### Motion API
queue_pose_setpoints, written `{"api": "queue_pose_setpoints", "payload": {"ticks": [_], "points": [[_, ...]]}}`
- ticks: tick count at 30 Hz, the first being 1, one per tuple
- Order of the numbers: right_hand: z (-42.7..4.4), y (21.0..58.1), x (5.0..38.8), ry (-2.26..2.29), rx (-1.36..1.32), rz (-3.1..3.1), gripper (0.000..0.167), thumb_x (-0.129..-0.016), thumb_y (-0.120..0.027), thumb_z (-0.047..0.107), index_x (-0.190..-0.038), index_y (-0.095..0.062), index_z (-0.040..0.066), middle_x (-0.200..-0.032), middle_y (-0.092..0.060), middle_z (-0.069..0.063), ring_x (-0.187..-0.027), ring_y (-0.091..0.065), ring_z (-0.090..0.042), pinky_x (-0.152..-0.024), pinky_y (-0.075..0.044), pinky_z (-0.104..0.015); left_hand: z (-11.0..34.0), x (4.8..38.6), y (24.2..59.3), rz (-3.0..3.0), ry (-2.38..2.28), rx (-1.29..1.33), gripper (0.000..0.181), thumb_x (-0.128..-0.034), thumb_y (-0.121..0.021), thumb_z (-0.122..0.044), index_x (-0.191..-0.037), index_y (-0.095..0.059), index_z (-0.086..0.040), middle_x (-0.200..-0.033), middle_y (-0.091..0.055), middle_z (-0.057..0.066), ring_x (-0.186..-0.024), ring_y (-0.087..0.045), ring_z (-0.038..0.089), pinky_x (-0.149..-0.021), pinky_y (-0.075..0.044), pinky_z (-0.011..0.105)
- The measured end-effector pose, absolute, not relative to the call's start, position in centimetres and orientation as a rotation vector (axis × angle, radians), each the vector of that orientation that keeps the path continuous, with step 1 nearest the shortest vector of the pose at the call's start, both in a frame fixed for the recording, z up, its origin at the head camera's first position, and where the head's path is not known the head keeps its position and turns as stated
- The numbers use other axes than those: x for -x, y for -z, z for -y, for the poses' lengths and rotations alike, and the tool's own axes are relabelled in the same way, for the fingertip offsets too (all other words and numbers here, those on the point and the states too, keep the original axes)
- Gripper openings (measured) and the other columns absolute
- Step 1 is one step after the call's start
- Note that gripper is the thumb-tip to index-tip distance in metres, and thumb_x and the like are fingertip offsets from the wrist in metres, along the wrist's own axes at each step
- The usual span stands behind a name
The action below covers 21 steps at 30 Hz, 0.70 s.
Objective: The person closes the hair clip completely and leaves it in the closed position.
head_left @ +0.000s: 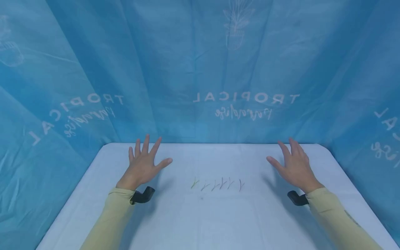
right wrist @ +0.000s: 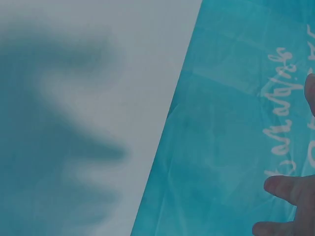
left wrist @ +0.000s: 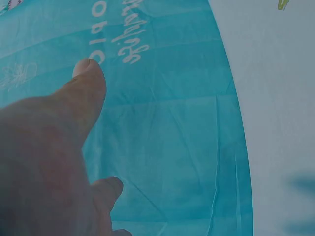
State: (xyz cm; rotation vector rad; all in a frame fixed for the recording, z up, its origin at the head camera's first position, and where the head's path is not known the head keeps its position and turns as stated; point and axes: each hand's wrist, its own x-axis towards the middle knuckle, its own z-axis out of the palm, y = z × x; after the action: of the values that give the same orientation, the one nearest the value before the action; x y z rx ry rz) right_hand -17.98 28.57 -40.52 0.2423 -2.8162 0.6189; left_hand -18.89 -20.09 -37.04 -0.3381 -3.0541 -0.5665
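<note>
Fingers spread, my left hand (head_left: pixel 142 166) hovers over the left part of the white table (head_left: pixel 215 222) and holds nothing. My right hand (head_left: pixel 295 168) hovers likewise over the right part, thumb stretched toward the middle, also holding nothing. Between the hands, several small, thin Y-shaped forms lie in a row on the white surface. The leftmost form (head_left: pixel 194 183) is yellow-green and the rightmost form (head_left: pixel 240 185) is dark; whether they are loose pieces or drawn marks I cannot tell. A bit of yellow-green (left wrist: pixel 282 5) shows at the top of the left wrist view.
Blue curtains (head_left: pixel 168 69) with mirrored white lettering hang behind the table and on both sides. A small dark spot (head_left: pixel 201 198) marks the tabletop below the row. Black bands (head_left: pixel 142 195) sit on both wrists, over pale yellow sleeves (head_left: pixel 109 218).
</note>
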Motion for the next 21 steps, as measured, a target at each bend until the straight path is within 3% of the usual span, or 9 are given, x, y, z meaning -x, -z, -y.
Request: {"api": "queue_pose_setpoints", "payload": {"ticks": [21], "points": [[-24.6,41.0,18.3,-0.721,-0.255,2.852,0.082,-0.1,-0.053,0.053,-0.152,-0.031,-0.007,-0.16,-0.009,-0.034,-0.145,-0.008,-0.056,-0.106,-0.011,-0.075,19.2,18.4,37.3,2.995,0.648,0.33,0.088,-0.0972,-0.05,-0.063,-0.162,-0.016,-0.013,-0.165,0.005,0.025,-0.148,0.011,0.052,-0.11,0.008,0.071]]}}
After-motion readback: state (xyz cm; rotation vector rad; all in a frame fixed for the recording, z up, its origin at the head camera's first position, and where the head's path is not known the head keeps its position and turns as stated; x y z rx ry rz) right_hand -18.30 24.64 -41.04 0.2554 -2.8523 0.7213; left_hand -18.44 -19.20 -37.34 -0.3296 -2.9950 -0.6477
